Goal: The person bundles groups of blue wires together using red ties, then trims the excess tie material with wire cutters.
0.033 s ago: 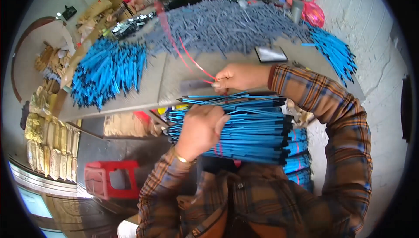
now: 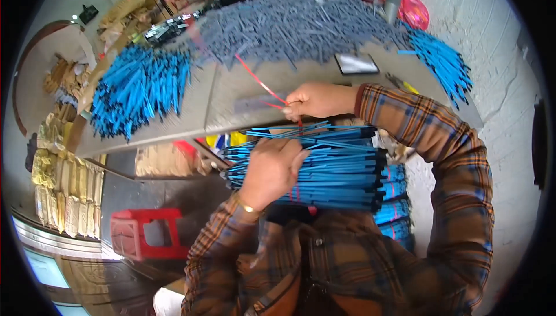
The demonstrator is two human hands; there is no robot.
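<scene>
Pinching red strap (image 2: 266, 85) still, right hand (image 2: 317, 100), yellow handle (image 2: 410, 88) now showing

The strips (image 2: 341, 171) looked like smooth plastic with a soft sheen; the tie (image 2: 256, 77) was glossy plastic. The grey pieces (image 2: 289, 26) seemed matt – so did the tabletop (image 2: 226, 93). The sleeve (image 2: 457, 200) was cloth, the bracelet (image 2: 246, 206) shiny metal, the stool (image 2: 124, 235) smooth plastic, the bag (image 2: 413, 13) thin, glossy plastic – the wall (image 2: 498, 55) rough.
</scene>
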